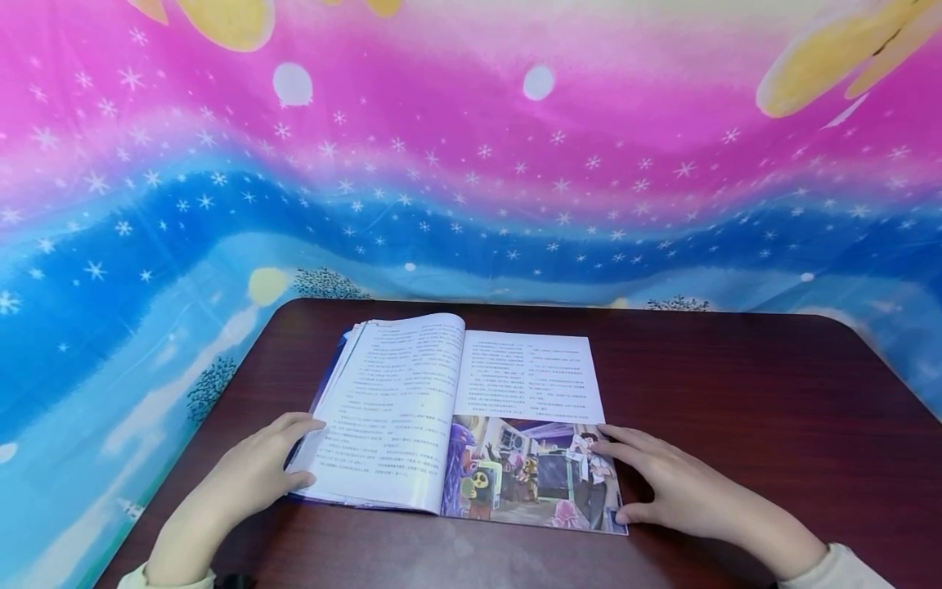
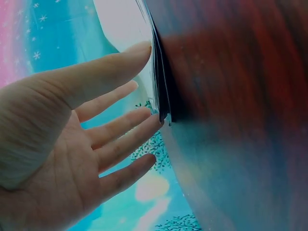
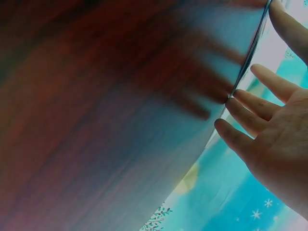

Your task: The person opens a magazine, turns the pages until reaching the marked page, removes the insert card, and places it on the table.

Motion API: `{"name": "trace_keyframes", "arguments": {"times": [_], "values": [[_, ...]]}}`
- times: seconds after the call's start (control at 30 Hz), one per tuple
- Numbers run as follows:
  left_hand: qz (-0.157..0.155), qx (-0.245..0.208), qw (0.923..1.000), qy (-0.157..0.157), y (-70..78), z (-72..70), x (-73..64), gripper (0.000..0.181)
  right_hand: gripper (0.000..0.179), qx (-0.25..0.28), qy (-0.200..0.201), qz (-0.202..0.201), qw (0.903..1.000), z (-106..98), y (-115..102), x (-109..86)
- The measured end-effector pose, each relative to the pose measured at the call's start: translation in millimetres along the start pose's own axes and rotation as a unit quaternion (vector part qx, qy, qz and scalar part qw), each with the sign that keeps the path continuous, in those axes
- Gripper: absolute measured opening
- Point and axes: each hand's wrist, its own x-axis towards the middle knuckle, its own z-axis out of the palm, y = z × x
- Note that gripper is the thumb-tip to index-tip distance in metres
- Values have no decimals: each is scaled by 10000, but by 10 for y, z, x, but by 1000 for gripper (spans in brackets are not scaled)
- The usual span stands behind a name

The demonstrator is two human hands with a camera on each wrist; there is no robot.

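An open magazine lies on the dark wooden table, its left pages bulging up toward the spine. Text covers the left page and the upper right page; a colourful cartoon picture fills the lower right. At the left edge rests my left hand, fingers nearly straight and spread, with the thumb against the page edges in the left wrist view. My right hand touches the right edge near the picture, its thumb by the lower corner. In the right wrist view its fingers are extended along the magazine's thin edge.
The glossy brown table extends past the magazine on both sides, with rounded far corners. Behind it hangs a pink and blue cloth printed with snowflakes, which also runs down the left side. Pale sleeves show at both wrists.
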Motion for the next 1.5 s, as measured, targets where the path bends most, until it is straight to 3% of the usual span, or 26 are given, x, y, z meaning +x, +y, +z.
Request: {"name": "trace_keyframes", "arguments": {"times": [0.2, 0.57, 0.8, 1.13, 1.3, 1.5], "values": [[27, -197, 9997, -105, -17, -13, -2, 66, 76, -121, 168, -229, 9995, 11, -7, -1], [-47, -420, 9985, -349, -21, -11, -3, 61, 71, -168, 110, -28, 9998, 24, -22, 1], [-4, -311, 9989, -337, 1, -1, -19, 59, 65, -122, 139, -67, 9998, 3, -26, 32], [-86, 17, 9995, -308, 33, -8, -29, 60, 53, 149, 109, 255, 9995, -84, -77, 114], [119, 137, 9998, -50, 87, -34, -47, 56, 48, 169, 265, 246, 9992, -145, -109, 154], [435, -40, 9984, 362, 263, -73, -42, 37, 45, 169, 668, 73, 9976, -208, -163, 197]]}}
